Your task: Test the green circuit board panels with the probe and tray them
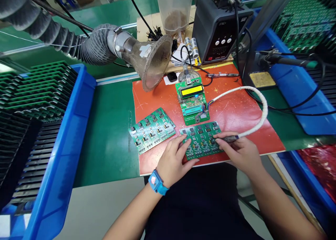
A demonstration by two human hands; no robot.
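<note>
A green circuit board (pixel 202 145) with small displays lies on the red mat (pixel 162 164) near its front edge. My left hand (pixel 174 159), a blue band at its wrist, holds the board's left end between fingers and thumb. In my right hand (pixel 240 150) is a dark probe (pixel 230 138) on a white sleeved cable (pixel 264 110); its tip is at the board's right end, partly hidden by the fingers. Behind the board lies a green programmer board (pixel 193 118) with a lit yellow screen (pixel 192 90). Overlapping circuit boards (pixel 153 131) rest to the left.
Blue bins of boards stand at the left (pixel 61 156) and right (pixel 291 89). A fume extraction funnel (pixel 154 63) hangs over the mat's back left. Behind are a soldering station (pixel 223 33), a translucent container (pixel 174 12) and black cables. A yellow sponge (pixel 262 79) sits back right.
</note>
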